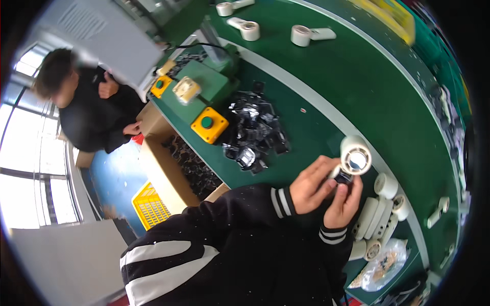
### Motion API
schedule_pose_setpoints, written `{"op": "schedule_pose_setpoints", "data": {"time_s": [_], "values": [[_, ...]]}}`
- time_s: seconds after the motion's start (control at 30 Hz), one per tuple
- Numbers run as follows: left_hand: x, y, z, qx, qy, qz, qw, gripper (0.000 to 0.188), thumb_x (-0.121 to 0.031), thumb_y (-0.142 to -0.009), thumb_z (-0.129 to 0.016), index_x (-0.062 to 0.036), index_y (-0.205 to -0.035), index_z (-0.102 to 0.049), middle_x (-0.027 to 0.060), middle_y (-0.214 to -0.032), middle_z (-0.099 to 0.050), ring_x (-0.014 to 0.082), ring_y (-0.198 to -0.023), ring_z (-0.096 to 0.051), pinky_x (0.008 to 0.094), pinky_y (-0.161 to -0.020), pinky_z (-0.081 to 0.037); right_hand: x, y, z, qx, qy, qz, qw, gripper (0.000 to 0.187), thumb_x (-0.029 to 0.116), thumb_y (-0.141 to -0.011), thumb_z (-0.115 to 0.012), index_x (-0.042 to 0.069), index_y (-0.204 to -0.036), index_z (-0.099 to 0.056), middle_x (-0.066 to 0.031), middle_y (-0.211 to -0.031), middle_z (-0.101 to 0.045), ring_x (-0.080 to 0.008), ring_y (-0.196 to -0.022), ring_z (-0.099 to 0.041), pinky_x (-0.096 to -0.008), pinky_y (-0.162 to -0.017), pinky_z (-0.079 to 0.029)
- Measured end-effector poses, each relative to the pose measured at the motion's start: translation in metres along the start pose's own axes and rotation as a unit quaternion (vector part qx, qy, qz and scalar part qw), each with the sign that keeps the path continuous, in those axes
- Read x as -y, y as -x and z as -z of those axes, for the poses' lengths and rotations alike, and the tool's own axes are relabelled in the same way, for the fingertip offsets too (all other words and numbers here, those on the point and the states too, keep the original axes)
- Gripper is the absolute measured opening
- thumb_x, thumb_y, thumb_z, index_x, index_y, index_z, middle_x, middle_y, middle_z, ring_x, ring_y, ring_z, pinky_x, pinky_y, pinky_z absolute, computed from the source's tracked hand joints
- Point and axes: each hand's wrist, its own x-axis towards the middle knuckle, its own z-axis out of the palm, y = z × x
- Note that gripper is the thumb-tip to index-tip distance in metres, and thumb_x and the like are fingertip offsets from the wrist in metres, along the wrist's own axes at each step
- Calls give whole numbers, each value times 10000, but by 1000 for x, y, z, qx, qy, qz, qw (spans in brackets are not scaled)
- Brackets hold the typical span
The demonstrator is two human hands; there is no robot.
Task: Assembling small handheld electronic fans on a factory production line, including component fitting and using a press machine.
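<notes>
In front of me both hands hold a white device [353, 148] with a round, hollow barrel, shaped like a small hair dryer. The barrel's open ring end faces up toward me. My left hand [310, 186] closes around the lower part from the left, thumb pressed at the neck. From below, my right hand [343, 205] pinches the same part with thumb and fingers. A small dark piece [343, 177] shows between the fingertips just under the barrel; whether it is fixed to the device I cannot tell. My fingers hide most of the handle.
Several similar white devices [376, 217] lie right of my hands, beside a clear plastic bag [384, 268]. Glossy black parts [255, 127] are heaped left, near a green press with yellow button boxes [210, 125]. More devices [301, 35] rest on the green belt. A person [97, 102] stands left, behind a carton [166, 173].
</notes>
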Motion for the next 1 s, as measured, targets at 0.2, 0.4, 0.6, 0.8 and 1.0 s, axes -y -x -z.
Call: {"op": "schedule_pose_setpoints", "data": {"time_s": [0.2,0.4,0.6,0.8,1.0], "values": [[0,-1,-16,-9,40,-24,999,454,-43,-907,-511,49,-1345,-431,175,-1011,-493,310,-909,-520,364,-819,-444,-4,2,9,-55,15,40,998,421,185,-1026,-390,-86,-1347,-412,-215,-1285,-529,-263,-1141,-546,-351,-967,-424],[0,6,-12,-29,35,-1,999,451,-49,-898,-521,46,-1333,-444,174,-1007,-491,312,-885,-515,371,-816,-445,-8,1,8,-21,5,42,999,412,170,-1027,-375,-82,-1352,-407,-210,-1272,-533,-256,-1134,-544,-343,-952,-423],[0,5,-9,-23,51,-18,998,440,-61,-888,-552,23,-1312,-472,165,-1054,-502,307,-969,-510,377,-888,-426,-20,2,16,-20,-106,-10,994,467,189,-1025,-369,-98,-1391,-329,-253,-1340,-472,-295,-1191,-518,-387,-979,-427],[0,8,-8,-34,111,-41,992,391,-165,-868,-644,2,-1206,-539,149,-1110,-510,312,-1052,-494,395,-935,-408,-28,5,29,28,-146,57,987,477,143,-993,-435,-91,-1395,-329,-246,-1348,-465,-304,-1222,-497,-384,-1017,-396],[3,6,-9,-18,114,-49,992,355,-181,-878,-641,-3,-1171,-549,139,-1106,-507,305,-1044,-485,394,-927,-402,-37,6,39,70,-192,43,978,445,132,-997,-446,-77,-1379,-356,-225,-1345,-469,-297,-1220,-496,-394,-1023,-388]]}}
